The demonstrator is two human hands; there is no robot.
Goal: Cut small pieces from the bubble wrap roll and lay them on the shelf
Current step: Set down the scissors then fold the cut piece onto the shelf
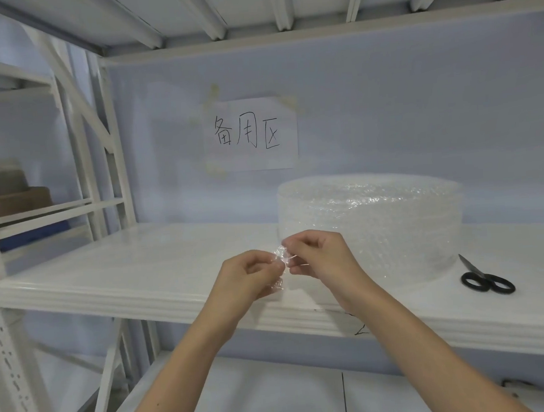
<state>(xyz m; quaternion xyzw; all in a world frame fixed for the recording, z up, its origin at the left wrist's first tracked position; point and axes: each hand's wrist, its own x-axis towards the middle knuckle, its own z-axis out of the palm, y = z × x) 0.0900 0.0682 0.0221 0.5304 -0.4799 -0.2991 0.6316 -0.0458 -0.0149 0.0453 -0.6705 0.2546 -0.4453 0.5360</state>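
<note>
While we are standing at the white metal shelf, we are holding a small crumpled piece of clear bubble wrap up in the air between both hands, just in front of the large clear bubble wrap roll. Our left hand is curling its fingers and pinching the lower left part of the piece; our right hand is pinching its upper right edge between thumb and forefinger, with the other fingers folded in. Both hands are hovering above the front edge of the shelf, not touching it, and the piece is overlapping the roll's lower left side from our view; we cannot tell whether it is touching the roll.

That roll is standing on its flat end on the shelf, toward the back wall. Black-handled scissors are lying flat on the shelf just to the right of the roll, blades pointing back toward it. Behind and to the left of the roll, a white paper sign with black handwritten characters is hanging taped on the pale blue wall.
</note>
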